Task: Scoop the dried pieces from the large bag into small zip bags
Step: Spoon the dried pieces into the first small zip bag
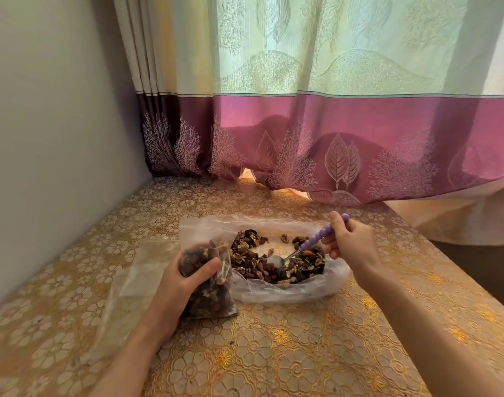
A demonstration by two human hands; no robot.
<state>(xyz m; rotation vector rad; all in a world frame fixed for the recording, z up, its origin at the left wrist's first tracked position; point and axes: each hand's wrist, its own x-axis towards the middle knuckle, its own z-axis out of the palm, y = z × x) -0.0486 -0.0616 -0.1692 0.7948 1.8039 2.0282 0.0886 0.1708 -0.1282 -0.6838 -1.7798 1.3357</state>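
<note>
A large clear plastic bag (290,290) lies open on the table, holding a spread of brown dried pieces (253,259). My left hand (182,282) grips a small zip bag (209,293), packed with dried pieces and standing upright at the large bag's left edge. My right hand (351,242) holds a spoon (316,239) by its purple beaded handle. The metal bowl of the spoon rests among the pieces in the large bag.
Several empty clear zip bags (130,287) lie flat on the table to the left of my left hand. The table (273,353) has a gold floral cover. A wall stands at the left, and a purple-hemmed curtain (331,138) hangs over the far edge.
</note>
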